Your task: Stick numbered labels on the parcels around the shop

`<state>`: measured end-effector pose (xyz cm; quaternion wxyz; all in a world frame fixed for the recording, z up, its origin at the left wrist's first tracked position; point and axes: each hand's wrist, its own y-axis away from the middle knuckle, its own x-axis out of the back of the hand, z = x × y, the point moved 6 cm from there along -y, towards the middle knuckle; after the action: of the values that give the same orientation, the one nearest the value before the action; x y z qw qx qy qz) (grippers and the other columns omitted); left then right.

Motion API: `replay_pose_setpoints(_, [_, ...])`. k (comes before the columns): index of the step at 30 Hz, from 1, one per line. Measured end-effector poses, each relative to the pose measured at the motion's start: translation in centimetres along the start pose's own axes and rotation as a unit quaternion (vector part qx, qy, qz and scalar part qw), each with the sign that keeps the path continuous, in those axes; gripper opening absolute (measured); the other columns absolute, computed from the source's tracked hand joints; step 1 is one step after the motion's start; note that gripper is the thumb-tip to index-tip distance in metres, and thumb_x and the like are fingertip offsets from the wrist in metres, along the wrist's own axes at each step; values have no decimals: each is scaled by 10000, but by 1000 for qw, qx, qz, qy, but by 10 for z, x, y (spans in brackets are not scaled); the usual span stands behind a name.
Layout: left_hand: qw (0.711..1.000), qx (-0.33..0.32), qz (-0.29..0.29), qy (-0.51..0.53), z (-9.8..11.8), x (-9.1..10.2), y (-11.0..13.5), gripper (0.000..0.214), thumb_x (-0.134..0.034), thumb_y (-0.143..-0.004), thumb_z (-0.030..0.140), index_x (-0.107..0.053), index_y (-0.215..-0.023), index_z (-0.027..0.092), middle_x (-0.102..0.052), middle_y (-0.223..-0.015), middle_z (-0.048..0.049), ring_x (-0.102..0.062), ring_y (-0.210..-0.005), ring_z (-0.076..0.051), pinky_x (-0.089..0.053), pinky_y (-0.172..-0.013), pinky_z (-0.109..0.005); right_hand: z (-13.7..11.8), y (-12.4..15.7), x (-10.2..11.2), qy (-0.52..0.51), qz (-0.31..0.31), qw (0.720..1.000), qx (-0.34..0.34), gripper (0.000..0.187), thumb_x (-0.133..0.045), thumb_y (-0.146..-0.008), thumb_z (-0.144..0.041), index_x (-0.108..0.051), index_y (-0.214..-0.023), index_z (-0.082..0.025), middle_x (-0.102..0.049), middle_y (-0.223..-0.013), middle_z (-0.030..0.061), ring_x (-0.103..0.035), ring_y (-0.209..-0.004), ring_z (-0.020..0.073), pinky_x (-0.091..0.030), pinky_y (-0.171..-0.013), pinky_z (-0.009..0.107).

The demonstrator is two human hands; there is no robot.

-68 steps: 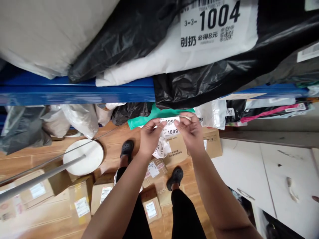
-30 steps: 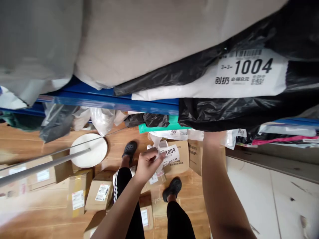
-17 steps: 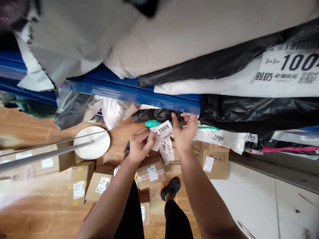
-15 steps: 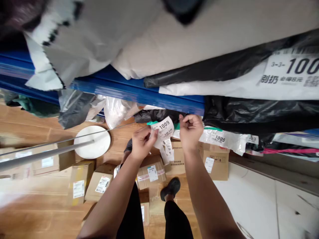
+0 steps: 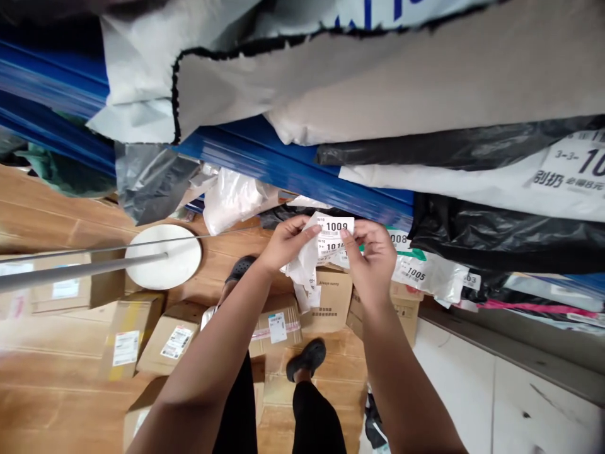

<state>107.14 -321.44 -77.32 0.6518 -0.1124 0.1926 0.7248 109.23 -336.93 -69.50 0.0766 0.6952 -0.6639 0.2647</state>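
Note:
A strip of printed number labels (image 5: 336,226) is stretched between my two hands, with 1009 on the top label and 1010 below it. My left hand (image 5: 289,246) pinches the strip's left side, where its pale backing curls. Thumb and fingers of my right hand (image 5: 373,255) are closed on the right edge of the labels. More of the strip (image 5: 307,290) dangles below, in front of a carton. Just behind my right hand lies a white parcel bag (image 5: 428,272) with a 1005 label; another label ending in 008 shows above it.
A blue shelf beam (image 5: 293,167) runs above my hands, loaded with grey, black and white parcel bags (image 5: 378,88). Several cardboard boxes (image 5: 177,334) stand on the wooden floor around my feet. A round white base with a pole (image 5: 163,271) is at left.
My right hand has come down to the label strip and grips its right edge. The labels are now spread flatter between both hands. The view has shifted slightly.

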Motion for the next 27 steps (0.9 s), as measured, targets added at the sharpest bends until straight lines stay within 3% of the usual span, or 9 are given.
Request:
replay_pose_setpoints(3, [1000, -13, 28, 2, 1, -8, -3, 261, -748, -741, 337, -677, -946, 193, -685, -830, -1, -590, -692, -117, -456, -646, -218, 11, -3, -1, -29, -17, 998, -46, 218, -656, -821, -296, -640, -1020, -210, -644, -771, -10, -560, -679, 124, -454, -643, 272])
replay_pose_setpoints(5, [998, -27, 51, -10, 0, -14, -5, 232, -740, -747, 346, -672, -900, 185, -671, -793, 8, -570, -671, -108, -443, -638, -211, 12, -5, 0, -38, -10, 997, -64, 225, -647, -826, -307, -654, -1026, -205, -629, -737, -14, -545, -650, 119, -451, -626, 266])
replay_pose_setpoints(8, [992, -34, 100, -69, -2, -21, -9, 259, -676, -796, 409, -610, -728, 168, -581, -652, 32, -489, -590, -89, -389, -579, -201, 8, -10, 4, -22, 54, 996, -63, 168, -637, -827, -324, -681, -901, -179, -644, -743, 11, -558, -633, 126, -465, -610, 273])
replay_pose_setpoints(11, [976, -45, 179, -119, 0, -22, -10, 379, -592, -846, 469, -504, -624, 174, -462, -564, 49, -400, -540, -83, -331, -531, -206, 4, -15, 1, 59, 96, 993, -29, 171, -652, -807, -336, -684, -795, -169, -620, -667, 8, -537, -586, 135, -473, -619, 302])
replay_pose_setpoints(13, [971, -46, 202, -119, 2, -24, -10, 425, -551, -859, 506, -488, -600, 175, -450, -555, 44, -388, -533, -87, -324, -522, -211, 6, -17, -1, 97, 124, 987, -20, 199, -647, -807, -354, -670, -742, -167, -589, -612, 3, -526, -574, 148, -470, -623, 320])
replay_pose_setpoints(15, [979, -34, 180, -95, 2, -28, -10, 375, -616, -811, 511, -561, -662, 171, -528, -612, 31, -437, -558, -92, -359, -545, -211, 11, -17, -2, 114, 164, 980, -19, 231, -640, -809, -371, -650, -700, -169, -573, -591, 6, -525, -578, 161, -465, -620, 331])
replay_pose_setpoints(18, [991, 12, 102, -88, -4, -32, -5, 315, -751, -697, 453, -662, -800, 168, -610, -700, 12, -494, -586, -104, -396, -560, -216, 16, -16, -5, 123, 216, 969, -5, 256, -644, -807, -382, -623, -655, -177, -530, -560, 0, -514, -577, 170, -458, -621, 338])
replay_pose_setpoints(21, [987, 62, 65, -136, -14, -21, 12, 299, -738, -711, 448, -653, -699, 162, -555, -609, 22, -451, -531, -94, -345, -488, -205, 20, -16, -9, 137, 233, 963, 8, 273, -636, -816, -384, -581, -628, -193, -476, -538, -15, -501, -578, 171, -457, -630, 340])
replay_pose_setpoints(27, [965, 67, 132, -219, -14, 21, 64, 285, -702, -762, 422, -633, -674, 160, -470, -561, 38, -384, -508, -80, -289, -457, -200, 21, -8, -9, 155, 268, 950, 36, 258, -677, -792, -404, -520, -811, -200, -487, -662, -16, -477, -548, 137, -454, -567, 309])
